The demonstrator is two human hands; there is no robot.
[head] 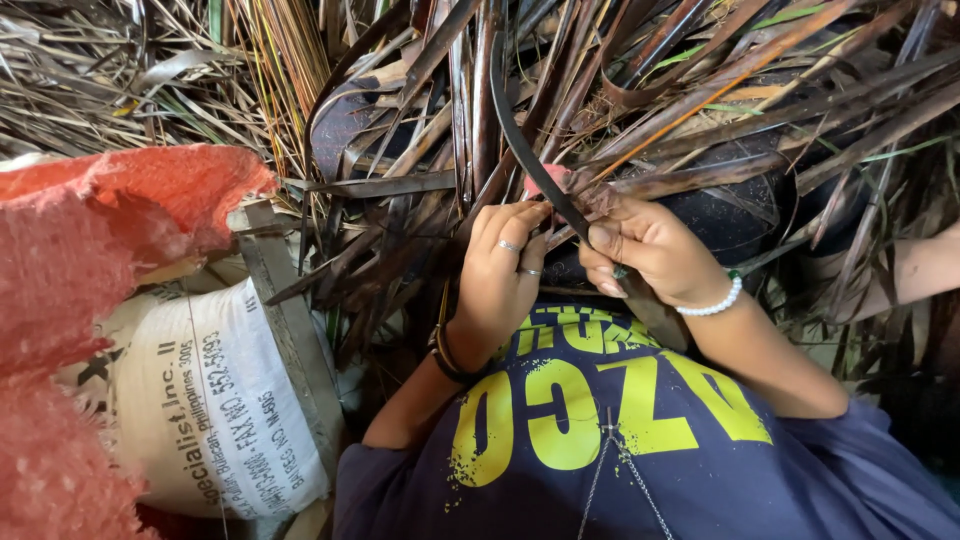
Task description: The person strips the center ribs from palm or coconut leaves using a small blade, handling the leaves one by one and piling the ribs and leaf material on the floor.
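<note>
at nine o'clock i see a red mesh sack (90, 250). my left hand (497, 270) has its fingers closed on the dark leaf strip (520, 140) at centre; my right hand (650, 255) grips a knife (650, 310) on it. i'd keep the strip taut and the strokes shallow.

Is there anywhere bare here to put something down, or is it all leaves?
Little bare room. Dried leaf strips crowd everything above and around the left hand and right hand. The white sack offers the only flat face, wedged between the red mesh bag and the person's blue shirt.
</note>
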